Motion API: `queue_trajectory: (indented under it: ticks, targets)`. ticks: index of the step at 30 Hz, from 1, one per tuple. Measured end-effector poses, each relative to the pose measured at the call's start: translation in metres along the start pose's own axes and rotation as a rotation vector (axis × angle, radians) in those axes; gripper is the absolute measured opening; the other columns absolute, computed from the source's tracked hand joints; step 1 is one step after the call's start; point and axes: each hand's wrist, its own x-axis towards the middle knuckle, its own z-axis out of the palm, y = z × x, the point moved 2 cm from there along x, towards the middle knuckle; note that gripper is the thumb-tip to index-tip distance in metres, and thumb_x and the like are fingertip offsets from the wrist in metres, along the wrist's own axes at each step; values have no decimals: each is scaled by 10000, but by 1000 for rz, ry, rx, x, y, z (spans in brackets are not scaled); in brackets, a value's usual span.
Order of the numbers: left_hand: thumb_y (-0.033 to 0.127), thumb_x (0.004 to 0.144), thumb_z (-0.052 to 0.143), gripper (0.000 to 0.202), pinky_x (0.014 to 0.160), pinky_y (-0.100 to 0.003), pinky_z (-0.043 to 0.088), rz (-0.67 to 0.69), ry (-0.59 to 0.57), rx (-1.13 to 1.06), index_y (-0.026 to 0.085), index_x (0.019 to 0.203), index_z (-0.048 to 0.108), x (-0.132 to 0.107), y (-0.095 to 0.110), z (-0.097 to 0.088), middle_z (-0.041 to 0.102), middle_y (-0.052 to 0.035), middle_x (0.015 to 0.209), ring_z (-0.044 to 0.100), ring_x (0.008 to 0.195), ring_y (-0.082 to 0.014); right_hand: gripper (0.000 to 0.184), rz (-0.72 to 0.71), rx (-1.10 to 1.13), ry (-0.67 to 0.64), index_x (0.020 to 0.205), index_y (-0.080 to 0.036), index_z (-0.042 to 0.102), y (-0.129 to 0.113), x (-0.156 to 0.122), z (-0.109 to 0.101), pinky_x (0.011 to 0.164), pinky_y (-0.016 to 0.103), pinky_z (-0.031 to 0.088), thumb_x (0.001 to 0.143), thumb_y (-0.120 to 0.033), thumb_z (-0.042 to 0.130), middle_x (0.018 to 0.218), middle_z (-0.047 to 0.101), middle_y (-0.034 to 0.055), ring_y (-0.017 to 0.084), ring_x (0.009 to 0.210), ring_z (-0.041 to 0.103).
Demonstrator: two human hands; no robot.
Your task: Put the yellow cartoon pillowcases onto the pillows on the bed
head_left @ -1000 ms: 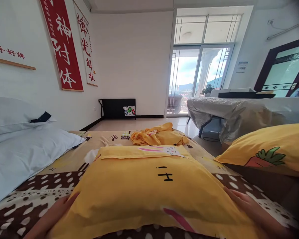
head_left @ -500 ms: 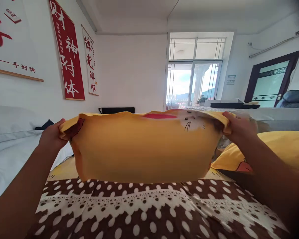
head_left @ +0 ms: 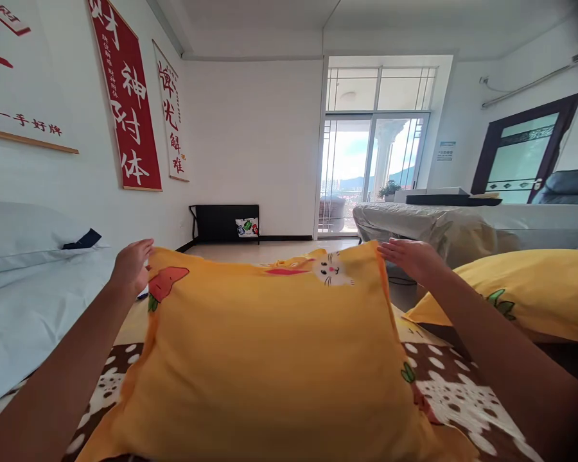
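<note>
A yellow pillow [head_left: 270,346] with a rabbit and carrot print lies flat on the brown dotted bedsheet [head_left: 462,391] in front of me. My left hand [head_left: 131,264] rests at its far left corner by the carrot print, with the fingers loosely spread and nothing gripped. At the far right corner, my right hand [head_left: 411,258] has its fingers stretched out flat, the tips just touching the pillow's edge. Both forearms run along the pillow's sides.
A second yellow pillow [head_left: 534,289] lies to the right. White bedding [head_left: 29,308] with a small black object [head_left: 81,239] on it lies on the left. Beyond the bed are a sheet-covered table [head_left: 438,224], a black rack [head_left: 224,221] and a glass balcony door [head_left: 366,167].
The pillow, first lying flat under my hands, was lifted by its top corners and is now down flat on the bed. My hands have let go of the corners.
</note>
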Motion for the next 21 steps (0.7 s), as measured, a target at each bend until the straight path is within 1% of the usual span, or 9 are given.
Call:
queue_trajectory:
  ticks: [2, 4, 8, 11, 14, 16, 18, 19, 21]
  targets:
    - [230, 849, 411, 194, 1019, -580, 198, -37, 48, -9, 107, 996, 438, -3, -2, 4, 402, -225, 1370, 334, 1310, -301, 125, 13, -16, -10, 740, -127, 521, 9, 3, 5, 716, 270, 500, 839, -78, 462, 694, 643, 46, 127, 698, 637]
    - [240, 817, 495, 254, 1052, -565, 154, -32, 67, -6, 113, 1036, 476, -6, 0, 7, 401, -198, 1394, 316, 1329, -285, 20, 12, -64, -15, 821, -111, 561, 18, 8, 10, 715, 262, 484, 811, -108, 544, 754, 653, 47, 131, 740, 627]
    - [200, 747, 594, 348, 1099, -442, 173, 45, 16, 27, 148, 1089, 552, -21, 8, 25, 464, -117, 1380, 322, 1338, -236, 232, -31, -191, -32, 966, -109, 621, 32, 10, 27, 777, 255, 445, 754, -197, 654, 906, 671, 61, 151, 899, 598]
    - [188, 750, 571, 435, 1101, -385, 229, 215, -135, 159, 182, 1183, 535, -43, 22, 60, 422, -74, 1431, 322, 1351, -223, 261, -236, -396, -106, 1001, -147, 635, 26, -5, 59, 861, 329, 441, 773, -276, 629, 1037, 673, 72, 200, 1005, 593]
    - [216, 815, 468, 489, 1106, -440, 226, 475, -329, 525, 244, 1302, 448, -68, 29, 111, 338, -33, 1488, 303, 1364, -235, 304, -534, -665, -200, 1108, -200, 606, 19, -31, 109, 903, 420, 432, 836, -321, 540, 1162, 643, 82, 245, 1054, 590]
    - [180, 840, 382, 520, 1101, -472, 216, 601, -447, 763, 247, 1356, 387, -84, 12, 146, 281, -29, 1512, 275, 1379, -221, 358, -677, -808, -262, 1206, -201, 552, 31, -47, 144, 954, 441, 397, 881, -326, 468, 1260, 590, 98, 255, 1125, 557]
    - [154, 858, 315, 534, 1096, -468, 229, 604, -548, 935, 208, 1388, 356, -98, -29, 175, 263, -45, 1517, 243, 1392, -196, 392, -730, -926, -298, 1263, -165, 508, 64, -60, 175, 1028, 428, 328, 906, -306, 425, 1364, 500, 119, 249, 1270, 437]
    - [179, 881, 288, 516, 1095, -464, 239, 552, -598, 1016, 204, 1391, 361, -105, -56, 185, 270, -43, 1513, 240, 1394, -188, 419, -705, -990, -313, 1295, -144, 480, 88, -64, 186, 1056, 428, 289, 916, -311, 411, 1408, 445, 134, 248, 1328, 361]
    - [218, 893, 306, 471, 1063, -456, 307, 469, -655, 1076, 173, 1337, 454, -121, -112, 194, 411, -84, 1437, 362, 1335, -210, 473, -549, -1119, -408, 1340, -110, 434, 144, -71, 201, 1076, 433, 246, 921, -327, 404, 1449, 374, 162, 254, 1367, 290]
